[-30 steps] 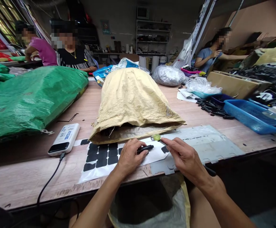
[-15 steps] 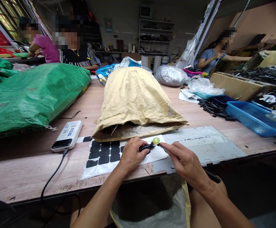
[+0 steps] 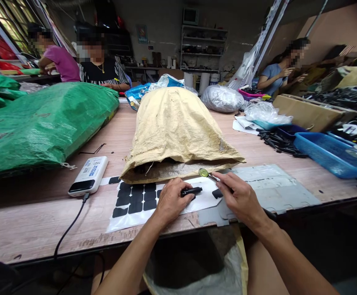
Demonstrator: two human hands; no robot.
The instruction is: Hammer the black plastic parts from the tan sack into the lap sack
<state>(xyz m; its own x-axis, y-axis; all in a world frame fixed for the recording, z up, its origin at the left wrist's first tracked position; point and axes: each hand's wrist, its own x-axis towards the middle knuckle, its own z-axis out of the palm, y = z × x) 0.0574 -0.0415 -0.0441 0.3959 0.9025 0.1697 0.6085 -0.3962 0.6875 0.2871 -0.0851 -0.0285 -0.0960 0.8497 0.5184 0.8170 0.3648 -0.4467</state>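
My left hand rests over a white sheet, its fingers closed round a small black tube-like piece that points right. In my right hand, thumb and fingers pinch a thin metal-stemmed tool with a round yellow-green head. That head is held above and right of the black piece, apart from it. Rounded black stickers in rows cover the sheet's left part. Just left of my right fingers is a dark patch, partly hidden.
A tan woven sack lies open-mouthed before my hands. Left are a green sack and a white power bank with a cable. A grey board, black parts and a blue basket lie right. Several people sit beyond.
My right hand has moved slightly up, lifting the tool's green head away from the black piece and tilting it. My left hand keeps its hold, almost in place.
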